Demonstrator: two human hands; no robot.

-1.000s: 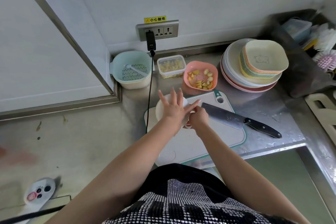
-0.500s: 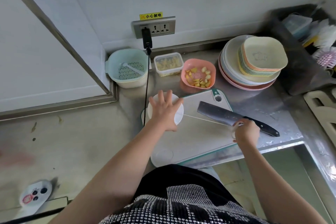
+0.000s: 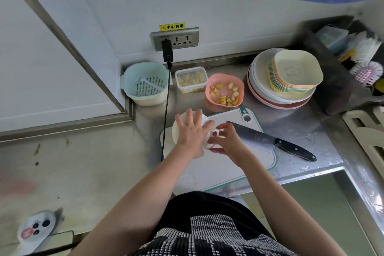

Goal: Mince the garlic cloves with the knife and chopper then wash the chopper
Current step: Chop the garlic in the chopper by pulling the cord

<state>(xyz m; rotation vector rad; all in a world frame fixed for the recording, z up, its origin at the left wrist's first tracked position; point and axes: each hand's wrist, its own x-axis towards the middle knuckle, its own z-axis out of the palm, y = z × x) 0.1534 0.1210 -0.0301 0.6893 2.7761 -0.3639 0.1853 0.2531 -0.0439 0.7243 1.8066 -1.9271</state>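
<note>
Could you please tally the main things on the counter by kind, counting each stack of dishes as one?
Pull-cord chopper: 1
Knife: 1
Cutting board: 1
Pink bowl holding cut pieces: 1
Clear lidded container: 1
Colander basket: 1
Dish stacks, plates and square bowls: 2
Total: 8

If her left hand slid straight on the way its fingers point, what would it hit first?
Probably the clear tub of pale pieces at the counter's back; the left hand, pressing the white chopper, points roughly that way. Depth is unclear.

Left hand (image 3: 190,134) flat, fingers spread, pressing down; right hand (image 3: 225,141) beside it, fingers curled, pinching.
</note>
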